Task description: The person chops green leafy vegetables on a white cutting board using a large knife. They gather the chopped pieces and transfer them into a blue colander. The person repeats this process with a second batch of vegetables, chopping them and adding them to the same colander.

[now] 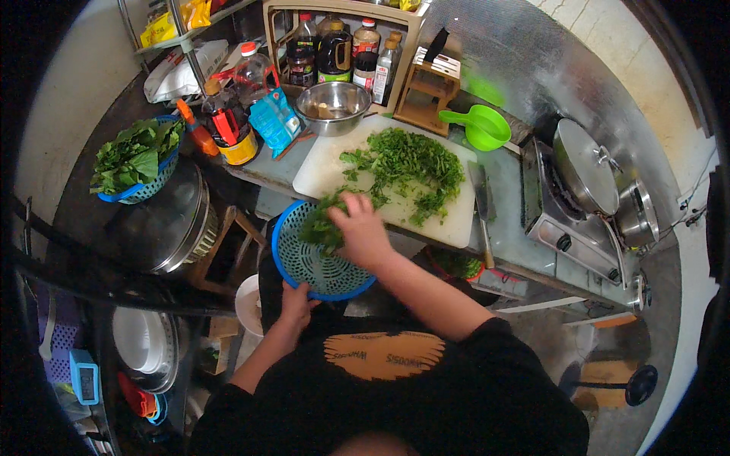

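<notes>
My left hand [297, 308] grips the near rim of a blue plastic colander [351, 279], tilted beside the counter's front edge. Over the colander's far side, my right hand [365, 231] has its fingers on a clump of chopped leafy greens [322, 228]; some of its fingers are hidden by the greens and the blur. A white cutting board [319, 171] lies just beyond, bearing a larger heap of chopped greens [419, 165]. Along the board's right side rests a kitchen knife [482, 199] with a wooden handle.
A steel bowl [333, 108] stands behind the board, near a blue packet [275, 122] and sauce bottles [231, 131]. To the right are a green ladle [485, 128] and a gas stove [570, 239] with a lidded pan [587, 165]. Leafy greens fill another blue basket [142, 185] at left.
</notes>
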Demonstrator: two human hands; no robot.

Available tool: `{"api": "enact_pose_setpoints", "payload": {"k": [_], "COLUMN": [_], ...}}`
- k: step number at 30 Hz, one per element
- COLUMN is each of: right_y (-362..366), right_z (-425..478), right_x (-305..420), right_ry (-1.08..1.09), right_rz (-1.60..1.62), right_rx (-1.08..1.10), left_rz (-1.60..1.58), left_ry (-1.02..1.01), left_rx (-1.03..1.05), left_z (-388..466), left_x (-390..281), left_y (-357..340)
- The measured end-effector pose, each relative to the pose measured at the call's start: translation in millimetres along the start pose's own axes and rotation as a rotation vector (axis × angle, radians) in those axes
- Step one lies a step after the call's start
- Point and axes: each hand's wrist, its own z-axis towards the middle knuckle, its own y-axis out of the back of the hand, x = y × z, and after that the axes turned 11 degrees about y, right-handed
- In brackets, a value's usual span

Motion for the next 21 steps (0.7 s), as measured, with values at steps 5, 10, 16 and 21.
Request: {"api": "enact_pose_setpoints", "payload": {"k": [5, 10, 16, 21], "right_y": [-76.5, -65.8, 12.8, 20.3], "right_z": [-19.6, -24.0, -28.3, -71.1], "right_x": [12.3, 0.3, -79.0, -147.3], "right_ry": [0.078, -0.036, -0.097, -0.500], "right_rz": [-0.011, 0.193, 0.407, -0.078], "right_rx": [0.191, 0.483, -0.344, -0.574], "left_rz": [0.001, -0.039, -0.135, -0.091], "left_ry": [0.012, 0.047, -0.026, -0.064], "left_rx": [-0.016, 0.006, 0.038, 0.082], "left_z": [-3.1, 12.2, 16.0, 12.9], "left_x": [-4.9, 9.7, 25.2, 22.2], "left_y": [-3.4, 7.3, 10.8, 8.1]}}
